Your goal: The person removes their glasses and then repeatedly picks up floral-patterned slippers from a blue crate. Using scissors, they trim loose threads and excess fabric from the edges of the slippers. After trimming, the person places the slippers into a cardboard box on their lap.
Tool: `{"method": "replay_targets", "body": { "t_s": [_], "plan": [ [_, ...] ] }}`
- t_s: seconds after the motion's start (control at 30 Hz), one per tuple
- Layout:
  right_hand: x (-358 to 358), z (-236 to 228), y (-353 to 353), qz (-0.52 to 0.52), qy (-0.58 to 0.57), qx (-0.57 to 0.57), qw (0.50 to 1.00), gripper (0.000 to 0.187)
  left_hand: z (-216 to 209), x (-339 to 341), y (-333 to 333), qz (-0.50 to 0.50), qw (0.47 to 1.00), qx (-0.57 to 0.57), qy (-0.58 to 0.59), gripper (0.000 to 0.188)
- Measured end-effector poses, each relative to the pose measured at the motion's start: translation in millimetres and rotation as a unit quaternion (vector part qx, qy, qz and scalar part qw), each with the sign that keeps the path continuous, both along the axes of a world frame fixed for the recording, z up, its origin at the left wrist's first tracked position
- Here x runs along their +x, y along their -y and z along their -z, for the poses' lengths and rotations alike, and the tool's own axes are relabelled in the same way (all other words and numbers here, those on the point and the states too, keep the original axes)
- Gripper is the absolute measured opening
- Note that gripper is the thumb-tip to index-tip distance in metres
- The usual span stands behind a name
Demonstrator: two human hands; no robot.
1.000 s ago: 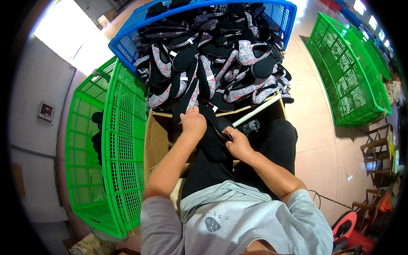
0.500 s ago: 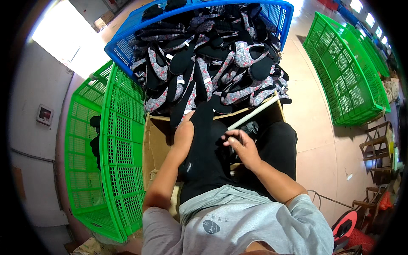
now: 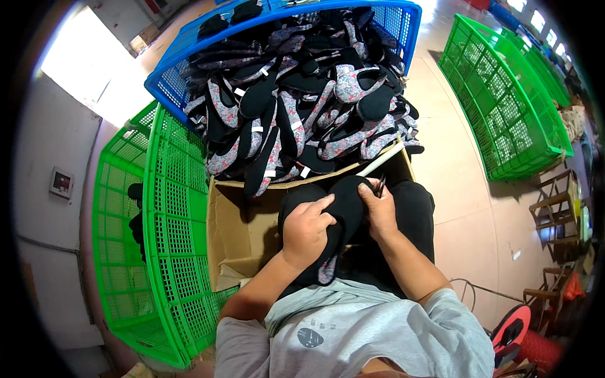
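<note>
A black cloth shoe with a small floral patch lies across my lap, partly hidden against my black trousers. My left hand is closed on its left side, the fingers bent over the fabric. On the far right edge of the shoe, my right hand pinches the cloth between thumb and fingers. A thin dark tool, perhaps small snips, sticks up from that same hand; its exact kind is unclear. Ahead of both hands rises a heap of floral and black shoes with white tags.
A blue plastic crate surrounds the heap's back. An open cardboard box stands before my knees, with a white rod at its right edge. Green crates flank me, left and right. Wooden stools stand far right.
The shoe has come back from the heap's edge and been turned onto my lap. My left hand has shifted right and nearer me; my right hand has moved onto the shoe's edge.
</note>
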State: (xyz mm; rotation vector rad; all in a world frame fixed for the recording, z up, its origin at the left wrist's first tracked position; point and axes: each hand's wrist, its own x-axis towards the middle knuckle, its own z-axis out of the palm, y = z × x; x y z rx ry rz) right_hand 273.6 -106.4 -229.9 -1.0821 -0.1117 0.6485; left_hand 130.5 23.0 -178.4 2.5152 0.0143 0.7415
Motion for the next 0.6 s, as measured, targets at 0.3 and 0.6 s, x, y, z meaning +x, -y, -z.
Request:
{"method": "replay_targets", "body": {
  "t_s": [0.3, 0.6],
  "plan": [
    [13, -1, 8, -0.029, -0.006, 0.064, 0.998, 0.031, 16, 1, -3, 0.077, 0.689, -0.695, -0.191, 0.07],
    [13, -5, -1, -0.054, -0.021, 0.034, 0.998, 0.037, 16, 12, 26, 0.031, 0.63, -0.76, -0.156, 0.046]
  ]
}}
